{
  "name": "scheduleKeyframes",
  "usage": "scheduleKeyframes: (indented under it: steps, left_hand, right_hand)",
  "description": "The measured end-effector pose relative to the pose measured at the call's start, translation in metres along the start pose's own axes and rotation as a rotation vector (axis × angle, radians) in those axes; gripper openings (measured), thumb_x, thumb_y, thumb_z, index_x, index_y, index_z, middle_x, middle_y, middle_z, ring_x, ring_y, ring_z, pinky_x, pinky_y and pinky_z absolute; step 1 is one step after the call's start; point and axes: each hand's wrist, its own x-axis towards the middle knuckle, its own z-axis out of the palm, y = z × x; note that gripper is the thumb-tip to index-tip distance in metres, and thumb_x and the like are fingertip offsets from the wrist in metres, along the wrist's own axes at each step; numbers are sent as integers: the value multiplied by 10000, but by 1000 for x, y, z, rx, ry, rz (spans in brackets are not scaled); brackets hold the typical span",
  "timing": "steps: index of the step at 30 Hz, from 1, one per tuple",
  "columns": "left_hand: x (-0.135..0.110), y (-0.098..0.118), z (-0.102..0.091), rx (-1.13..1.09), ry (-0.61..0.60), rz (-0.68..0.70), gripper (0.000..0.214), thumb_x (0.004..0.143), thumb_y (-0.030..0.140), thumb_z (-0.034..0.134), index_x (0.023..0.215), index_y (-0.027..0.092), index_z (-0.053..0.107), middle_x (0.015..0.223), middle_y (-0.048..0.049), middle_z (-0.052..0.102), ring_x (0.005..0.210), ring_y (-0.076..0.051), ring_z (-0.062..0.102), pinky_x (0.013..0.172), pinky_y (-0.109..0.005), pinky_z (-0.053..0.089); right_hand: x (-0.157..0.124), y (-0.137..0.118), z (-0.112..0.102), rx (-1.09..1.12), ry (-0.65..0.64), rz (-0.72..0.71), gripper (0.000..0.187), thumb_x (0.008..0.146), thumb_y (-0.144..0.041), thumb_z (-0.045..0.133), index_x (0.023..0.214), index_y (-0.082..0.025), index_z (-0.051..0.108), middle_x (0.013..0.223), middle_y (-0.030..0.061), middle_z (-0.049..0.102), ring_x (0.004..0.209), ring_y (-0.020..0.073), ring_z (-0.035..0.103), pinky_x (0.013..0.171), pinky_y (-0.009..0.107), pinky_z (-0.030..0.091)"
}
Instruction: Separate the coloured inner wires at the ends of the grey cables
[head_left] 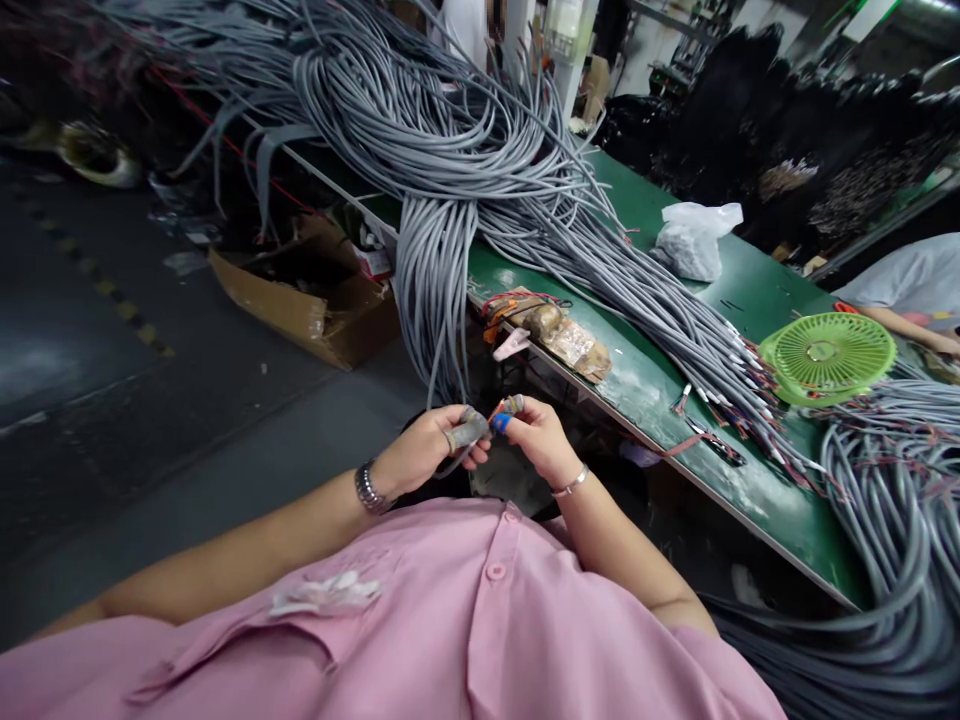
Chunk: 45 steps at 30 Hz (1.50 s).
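Observation:
Close in front of my chest, my left hand point(442, 442) pinches a grey cable point(448, 468) near its end, with tape or finger covers on the fingertips. My right hand point(536, 435) meets it from the other side, thumb and finger closed on small orange-red wires point(496, 408) at the cable's end. Blue and yellowish covers wrap those right fingertips. Just beyond both hands, a thick bundle of grey cables point(435, 290) hangs over the front edge of the green table point(637, 400). The exact hold on the thin wires is partly hidden by the fingers.
On the table lie more grey cables point(630, 280) with stripped ends, pliers point(716, 442), a taped brown bundle point(574, 345), a white plastic bag point(694, 240) and a green fan cover point(825, 358). A cardboard box point(300, 300) stands on the floor. Another person's arm point(911, 330) reaches in at right.

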Motion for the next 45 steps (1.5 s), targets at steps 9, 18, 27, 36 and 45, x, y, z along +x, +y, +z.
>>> scheduleKeyframes:
  steps: [9,18,27,36,45]
  left_hand:
    - [15,-1,-19,95,-27,-66,164,769,286,670,693,155,605,555,-29,640,406,-115,561,410,-202,439]
    - [18,-8,-24,-85,191,-38,91,661,189,680,687,143,606,537,-24,643,406,-110,559,398,-191,433]
    - [22,-20,-23,-99,215,-27,128,682,184,688,744,147,583,554,1,644,435,-99,558,425,-187,447]
    - [21,-1,-30,-74,-38,-161,186,768,302,677,782,127,616,688,-86,713,581,-172,662,576,-278,524]
    - [25,4,-21,-106,216,-29,162,693,250,715,706,131,606,612,-52,689,507,-141,627,507,-233,481]
  right_hand:
    - [14,12,13,10,19,-37,148,747,-318,688,785,-179,654,715,-12,617,610,106,516,618,241,446]
    - [23,22,20,-140,52,37,273,738,-412,711,823,-183,589,639,-47,522,526,79,415,499,214,361]
    - [30,23,26,26,28,163,259,726,-381,708,787,-174,565,625,-47,531,501,77,447,479,216,373]
    - [28,19,19,96,14,137,253,696,-359,739,790,-177,591,647,-38,558,514,76,464,491,214,390]
    - [24,14,17,-43,62,10,189,721,-335,706,748,-175,610,648,-27,549,567,98,444,539,239,381]
